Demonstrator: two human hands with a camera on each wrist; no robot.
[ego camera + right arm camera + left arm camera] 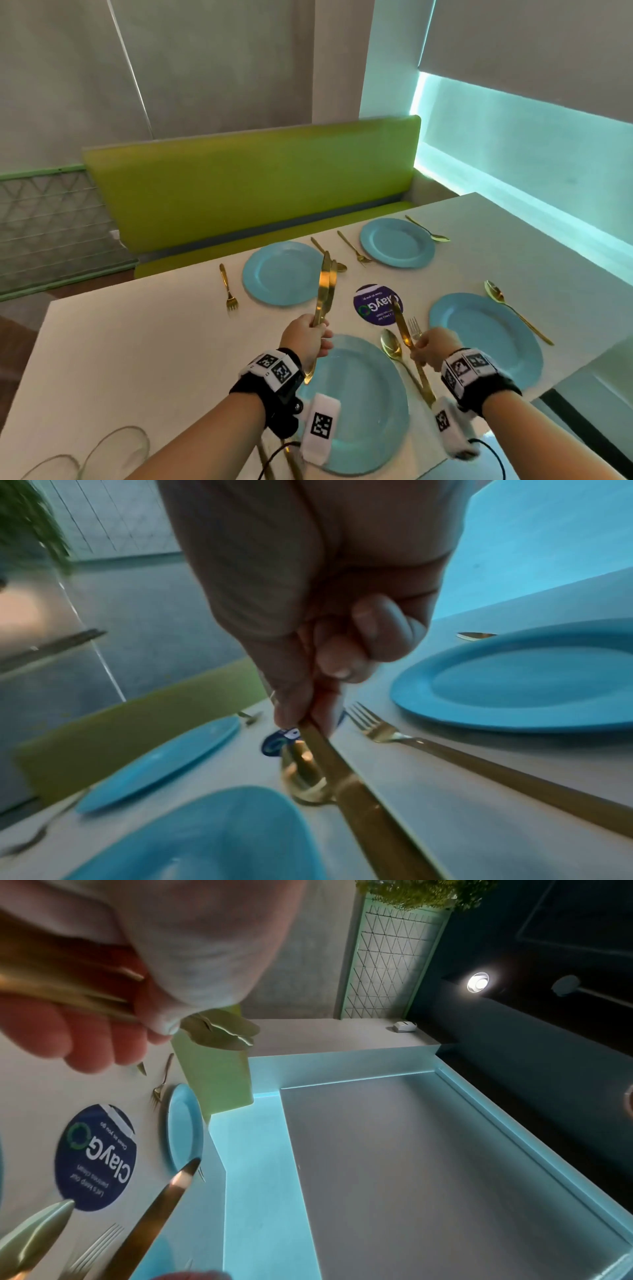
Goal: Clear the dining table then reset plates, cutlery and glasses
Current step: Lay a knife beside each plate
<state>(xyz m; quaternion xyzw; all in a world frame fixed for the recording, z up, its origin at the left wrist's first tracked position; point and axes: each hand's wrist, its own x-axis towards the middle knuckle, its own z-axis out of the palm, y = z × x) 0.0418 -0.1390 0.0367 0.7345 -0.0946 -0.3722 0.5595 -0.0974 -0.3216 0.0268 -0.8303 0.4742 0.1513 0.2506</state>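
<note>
My left hand (308,337) grips two gold knives (324,287) w/ fingers, right hand (432,349) one gold knife (404,329), centre frame; loose pair may slip onto blue plate (363,404).

Restaurant booth: green bench seat (250,185) w/ white table (137,349); four blue plates (282,272); branded round sticker (376,304)

White table (144,346): four blue plates (282,274), gold forks (228,287) and spoons (390,344) beside them, round dark sticker (375,303) at centre, glasses (116,448) at near-left edge.
</note>
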